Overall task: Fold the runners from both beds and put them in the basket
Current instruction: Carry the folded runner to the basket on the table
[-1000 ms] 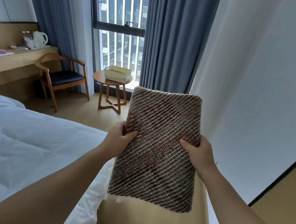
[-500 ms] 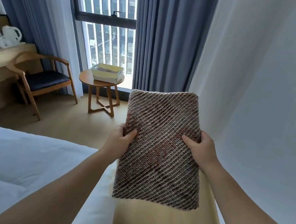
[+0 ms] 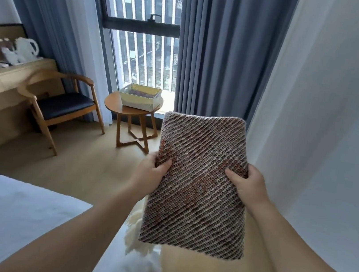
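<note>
Left hand (image 3: 150,173) and right hand (image 3: 248,185) grip the folded runner (image 3: 199,185) by its side edges, held up beside the bed (image 3: 10,215). The basket (image 3: 137,102), apparently holding similar cloth, sits at the tabletop's (image 3: 113,105) far edge.

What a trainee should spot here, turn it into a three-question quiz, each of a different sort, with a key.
1. True or false: the left hand alone holds the folded runner.
2. The basket stands on: A) the armchair, B) the round side table, C) the bed.
3. Fill the gap: the white kettle stands on the ____.
Key: 1 false, the right hand grips it too; 2 B; 3 desk.
</note>
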Motion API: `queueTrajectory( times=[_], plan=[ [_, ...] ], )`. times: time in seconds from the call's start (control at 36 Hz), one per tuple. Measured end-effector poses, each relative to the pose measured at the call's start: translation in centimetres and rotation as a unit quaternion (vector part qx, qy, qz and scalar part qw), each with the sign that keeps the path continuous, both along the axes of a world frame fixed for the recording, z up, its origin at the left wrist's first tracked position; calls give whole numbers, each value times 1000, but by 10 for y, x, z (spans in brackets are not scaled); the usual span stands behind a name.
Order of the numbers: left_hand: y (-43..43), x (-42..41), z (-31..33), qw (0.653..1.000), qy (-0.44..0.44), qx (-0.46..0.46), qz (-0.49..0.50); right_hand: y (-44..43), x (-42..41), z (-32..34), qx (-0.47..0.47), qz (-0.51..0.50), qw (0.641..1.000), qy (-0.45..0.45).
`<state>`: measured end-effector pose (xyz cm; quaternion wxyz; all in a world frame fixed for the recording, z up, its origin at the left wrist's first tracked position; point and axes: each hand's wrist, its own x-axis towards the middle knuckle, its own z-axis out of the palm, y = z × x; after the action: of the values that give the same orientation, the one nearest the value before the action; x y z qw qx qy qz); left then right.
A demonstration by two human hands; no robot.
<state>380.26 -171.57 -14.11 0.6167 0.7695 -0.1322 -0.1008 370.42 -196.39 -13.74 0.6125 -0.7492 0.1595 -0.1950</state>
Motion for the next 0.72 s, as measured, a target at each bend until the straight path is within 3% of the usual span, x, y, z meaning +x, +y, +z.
queueTrajectory(
  times=[0.36,0.72],
  plan=[
    [-108,151,16,995,9,-33,91,-126,199,22,12,94,996,8],
    [-161,303,-12,991,44,-62,108,-180,365,4,14,122,992,43]
  ],
)
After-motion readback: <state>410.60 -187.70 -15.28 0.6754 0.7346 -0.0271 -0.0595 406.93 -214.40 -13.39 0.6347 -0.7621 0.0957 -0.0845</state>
